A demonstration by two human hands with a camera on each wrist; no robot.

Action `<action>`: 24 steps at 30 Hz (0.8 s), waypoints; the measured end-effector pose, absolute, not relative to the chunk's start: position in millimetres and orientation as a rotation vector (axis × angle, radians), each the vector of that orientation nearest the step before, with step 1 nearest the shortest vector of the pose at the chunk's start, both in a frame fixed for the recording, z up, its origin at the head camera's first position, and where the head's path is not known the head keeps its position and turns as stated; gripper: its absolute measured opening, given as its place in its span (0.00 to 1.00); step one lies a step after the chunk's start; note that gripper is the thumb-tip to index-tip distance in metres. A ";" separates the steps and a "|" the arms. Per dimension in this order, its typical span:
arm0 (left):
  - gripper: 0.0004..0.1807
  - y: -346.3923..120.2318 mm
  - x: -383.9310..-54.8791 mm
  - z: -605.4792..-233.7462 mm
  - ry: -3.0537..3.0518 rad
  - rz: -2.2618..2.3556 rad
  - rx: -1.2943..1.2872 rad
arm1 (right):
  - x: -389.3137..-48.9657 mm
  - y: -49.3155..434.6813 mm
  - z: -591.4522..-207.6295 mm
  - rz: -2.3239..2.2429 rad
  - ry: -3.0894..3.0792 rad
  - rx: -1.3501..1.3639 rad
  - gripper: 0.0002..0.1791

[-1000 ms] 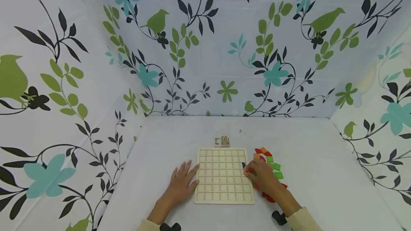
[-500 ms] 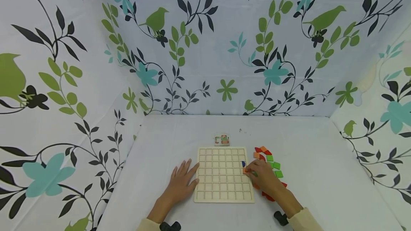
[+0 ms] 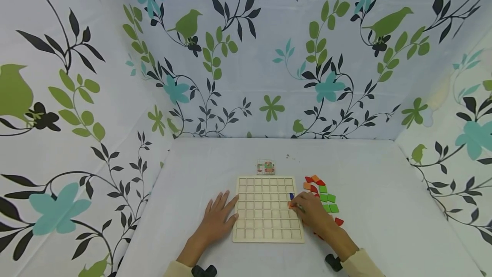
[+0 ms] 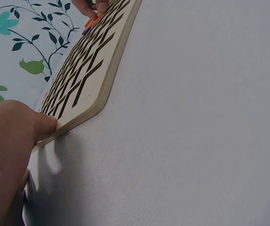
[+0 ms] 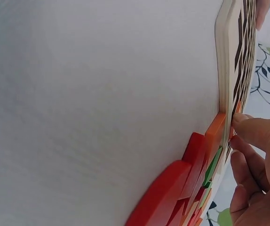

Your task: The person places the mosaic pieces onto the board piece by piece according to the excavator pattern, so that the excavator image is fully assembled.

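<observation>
While the left hand [image 3: 218, 218], fingers spread apart, touches the left edge of the wooden grid board [image 3: 265, 222], the right hand [image 3: 314, 210] pinches an orange piece [image 3: 290, 204] at its right-hand column, beside a blue piece [image 3: 291, 196].

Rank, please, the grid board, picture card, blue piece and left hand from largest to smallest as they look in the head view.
1. Grid board
2. Left hand
3. Picture card
4. Blue piece, possibly partly hidden
</observation>
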State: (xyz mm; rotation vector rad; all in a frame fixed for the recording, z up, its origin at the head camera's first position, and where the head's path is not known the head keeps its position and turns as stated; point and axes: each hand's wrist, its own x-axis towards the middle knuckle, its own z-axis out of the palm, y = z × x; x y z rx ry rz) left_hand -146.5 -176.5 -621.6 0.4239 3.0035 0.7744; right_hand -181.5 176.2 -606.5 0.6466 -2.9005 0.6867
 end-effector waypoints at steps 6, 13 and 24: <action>0.33 -176.7 -147.7 -620.8 2.980 0.722 0.392 | -180.9 175.7 -604.2 0.665 -2.916 0.624 0.09; 0.33 -176.0 -147.2 -617.4 2.972 0.691 0.381 | -181.9 175.9 -604.3 0.710 -2.932 0.580 0.08; 0.33 -177.0 -147.8 -621.0 2.958 0.684 0.375 | -222.9 207.1 -594.9 0.708 -2.950 0.254 0.18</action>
